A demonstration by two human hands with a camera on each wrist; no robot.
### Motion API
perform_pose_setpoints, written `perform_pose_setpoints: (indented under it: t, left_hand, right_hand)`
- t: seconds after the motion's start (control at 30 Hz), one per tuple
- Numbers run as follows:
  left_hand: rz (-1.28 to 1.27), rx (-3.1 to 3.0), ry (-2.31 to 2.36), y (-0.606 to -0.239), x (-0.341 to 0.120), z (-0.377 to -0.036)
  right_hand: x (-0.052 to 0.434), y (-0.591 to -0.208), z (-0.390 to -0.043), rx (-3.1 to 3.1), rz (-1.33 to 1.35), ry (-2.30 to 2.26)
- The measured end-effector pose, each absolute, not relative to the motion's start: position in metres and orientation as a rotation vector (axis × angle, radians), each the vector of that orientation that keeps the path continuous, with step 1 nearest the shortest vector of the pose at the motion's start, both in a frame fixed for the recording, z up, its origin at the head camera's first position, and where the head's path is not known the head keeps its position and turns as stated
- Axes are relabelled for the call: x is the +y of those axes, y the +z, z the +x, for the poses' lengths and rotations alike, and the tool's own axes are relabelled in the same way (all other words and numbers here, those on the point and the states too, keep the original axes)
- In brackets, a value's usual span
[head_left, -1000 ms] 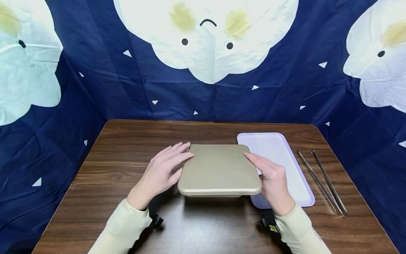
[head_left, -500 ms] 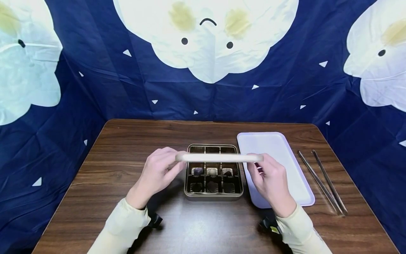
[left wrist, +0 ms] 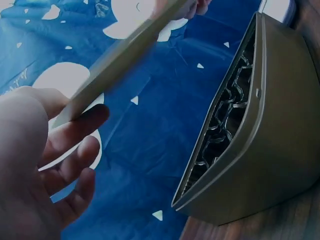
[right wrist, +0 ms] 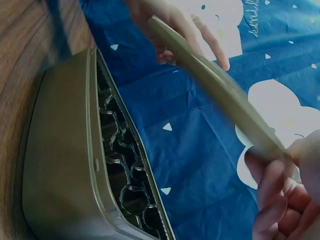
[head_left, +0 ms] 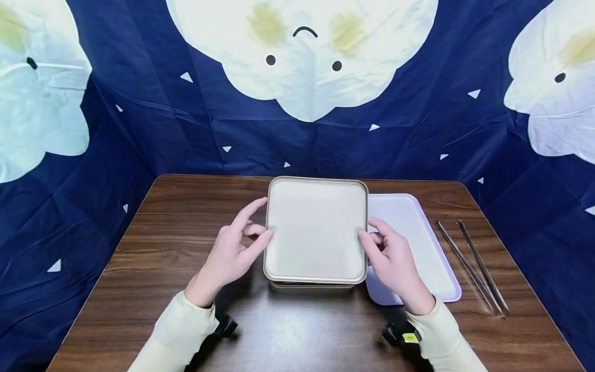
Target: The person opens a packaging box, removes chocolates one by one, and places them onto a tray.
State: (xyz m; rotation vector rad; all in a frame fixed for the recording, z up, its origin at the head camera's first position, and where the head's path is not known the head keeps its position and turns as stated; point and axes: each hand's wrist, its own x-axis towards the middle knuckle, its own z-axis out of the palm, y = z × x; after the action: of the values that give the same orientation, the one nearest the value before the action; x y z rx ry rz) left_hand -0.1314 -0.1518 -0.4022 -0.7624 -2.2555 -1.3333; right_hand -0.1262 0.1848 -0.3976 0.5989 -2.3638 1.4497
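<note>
Pinching lid (head_left: 316,230) by its two side edges, w/ L hand (head_left: 232,248) on L side and R hand (head_left: 392,256) on R. On L, gripping rim btwn thumb and fingers, w/ index reaching up alongside edge; in L wrist view, squeezing edge btwn thumb and index, w/ other fingers loosely bent. On R, pressing thumb onto inner face near rim, w/ fingers bent behind edge.

Held up over box (left wrist: 280,115), clear of its rim in both wrist views; in head view, hiding nearly all of it bar the near wall. Turned w/ pale inner face toward head cam, w/ side edges running fore-aft. Approx. square, so can't pick out a long axis; exact tilt hard to judge.

Lid: thin, metal-looking, w/ rounded corners, smooth off-white inside, narrow gold-ish rim. Box: same gold-tan tone, w/ smooth walls, rounded corners, stepped rim; inside, dark insert (left wrist: 230,115) w/ shiny wavy dividers. Contents too dark to tell.

Just R of box, partly hidden by lid and R hand: flat lavender-white tray (head_left: 418,253), rounded rect., long axis roughly fore-aft. Further R: slim shiny metal tongs (head_left: 483,269), pointing away, w/ tips spread and legs meeting at near end. Underneath: dark brown wood-grain table (head_left: 186,248). Behind: creased navy cloth (head_left: 260,150) w/ white clouds (head_left: 309,62).
</note>
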Motion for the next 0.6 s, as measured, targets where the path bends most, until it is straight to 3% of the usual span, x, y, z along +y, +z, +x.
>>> perform_pose_setpoints:
  t: [0.27,0.6]
  left_hand:
    - [-0.771,-2.363,-1.428,-0.409,-0.157,-0.134]
    - [-0.831,-2.44,-1.365,-0.411,-0.165,-0.137]
  right_hand:
    - [0.194,-0.401,-0.134,-2.344,0.756,1.732]
    - [0.198,-0.404,-0.138,-2.415,0.832,1.73]
